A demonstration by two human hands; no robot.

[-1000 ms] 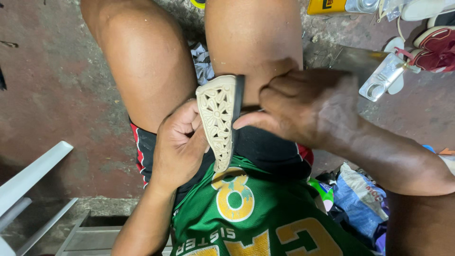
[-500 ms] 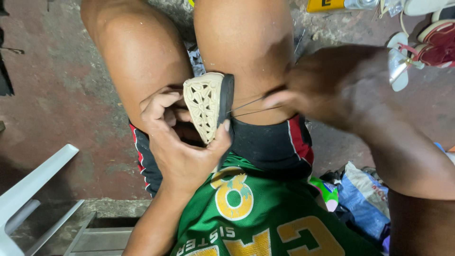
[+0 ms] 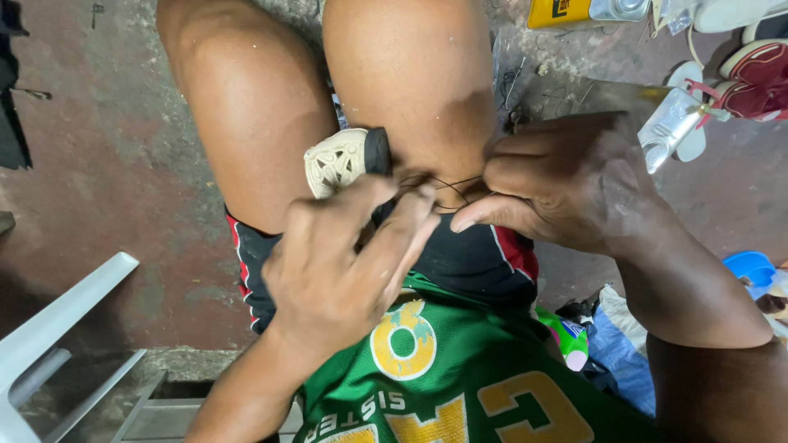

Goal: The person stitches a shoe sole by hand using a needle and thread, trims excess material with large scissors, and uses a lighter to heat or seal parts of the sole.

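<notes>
- A person sits and looks down at their own lap, bare knees spread over a stained concrete floor [image 3: 98,164].
- A cream shoe sole [image 3: 335,161] with an embossed pattern and a black rim stands wedged between the two thighs, just above the hem of the black shorts [image 3: 476,262].
- The left hand [image 3: 341,262] lies over the lower part of the sole, its fingers curled, with the thumb and forefinger tips pressed together on a thin dark thread [image 3: 447,182].
- The right hand [image 3: 566,184] sits just beside it, against the inner side of the right knee, with its fingers closed and pinching the same thread.
- The thread runs in short loops between the two hands, close to the black rim of the sole.
- A green jersey [image 3: 460,369] with yellow lettering fills the bottom middle of the view.
- A white plastic chair [image 3: 57,328] shows at the bottom left corner.
- On the floor at the top right lie a red and white shoe [image 3: 759,78], a clear plastic packet [image 3: 669,123] and a yellow container [image 3: 558,11].
- Crumpled blue cloth [image 3: 624,361] and a blue tub [image 3: 749,267] lie on the floor by the right forearm.
</notes>
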